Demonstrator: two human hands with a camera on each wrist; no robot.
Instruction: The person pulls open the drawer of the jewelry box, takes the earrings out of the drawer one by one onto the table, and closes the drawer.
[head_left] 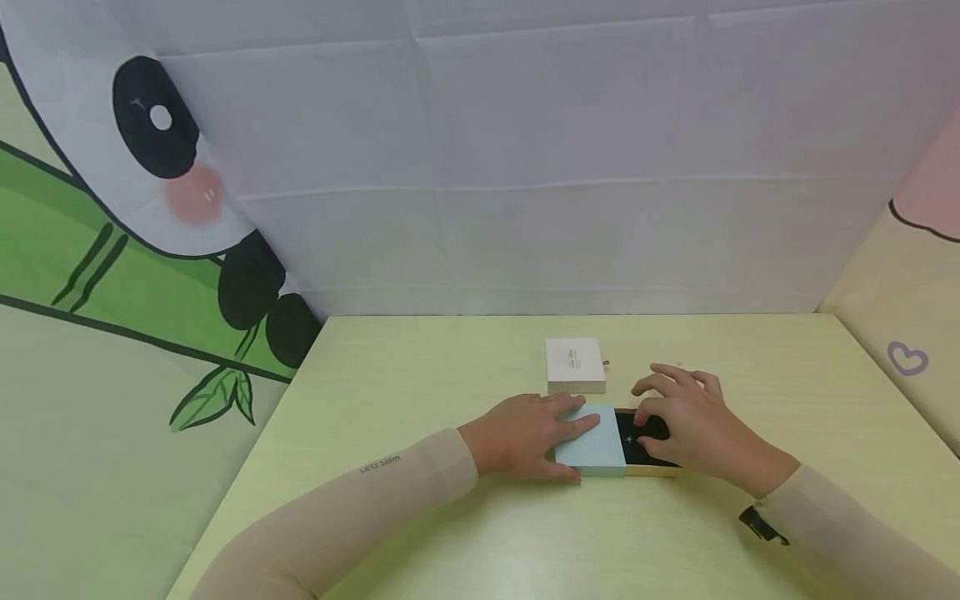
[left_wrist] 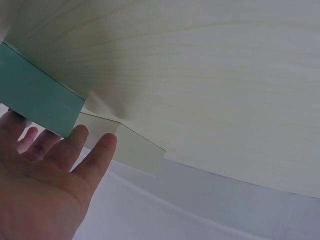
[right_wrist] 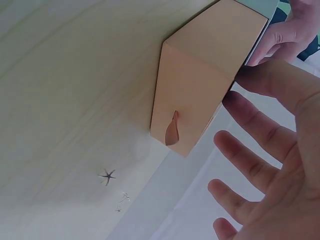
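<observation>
My left hand (head_left: 528,437) lies over the left part of a light blue box sleeve (head_left: 600,454), its fingers spread across the top. In the left wrist view its fingers reach past the sleeve's green-blue side (left_wrist: 42,92). A tan drawer (right_wrist: 200,65) with a loop pull tab (right_wrist: 172,131) is slid partly out to the right. It carries a black insert (head_left: 632,452) with a small silvery star (head_left: 629,439) on it. Over the insert is my right hand (head_left: 693,429), thumb and index finger bent with their tips apart, down at the insert; no held thing shows between them.
A white box (head_left: 573,362) with printed lettering and a small tab stands just behind the blue one. On the table (right_wrist: 65,125) lie a star-shaped piece (right_wrist: 107,176) and tiny glittery pieces (right_wrist: 123,198). White cloth (head_left: 525,167) hangs at the table's back edge.
</observation>
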